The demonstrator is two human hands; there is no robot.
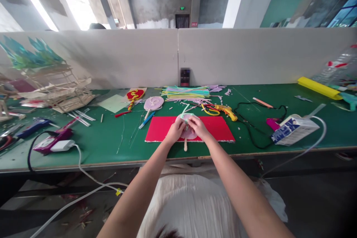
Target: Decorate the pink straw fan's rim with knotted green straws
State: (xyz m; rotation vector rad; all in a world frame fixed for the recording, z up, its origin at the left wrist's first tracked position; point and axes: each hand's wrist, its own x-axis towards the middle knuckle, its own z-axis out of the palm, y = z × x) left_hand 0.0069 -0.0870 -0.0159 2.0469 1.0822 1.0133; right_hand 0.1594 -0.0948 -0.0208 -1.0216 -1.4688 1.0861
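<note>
A round lilac fan (189, 134) with a short wooden stick handle (185, 145) lies over a red board (158, 128), its handle pointing toward me. Both my hands meet above the fan's disc, fingers pinched close together. A pale green pipe cleaner (185, 109) sticks up from between them, its lower part hidden by the fingers. My left hand (176, 129) is closed on the pipe cleaner at the left. From the right, my right hand (197, 126) pinches at the same piece, with its fingertips partly hidden.
Behind the board lies a pile of pastel pipe cleaners (185, 92). A yellow glue gun (227, 112) rests to its right. Another lilac fan (154, 103), a red-and-yellow fan (135, 95) and a blue pen (147, 119) lie left. A carton (295, 130) stands right, beside cables.
</note>
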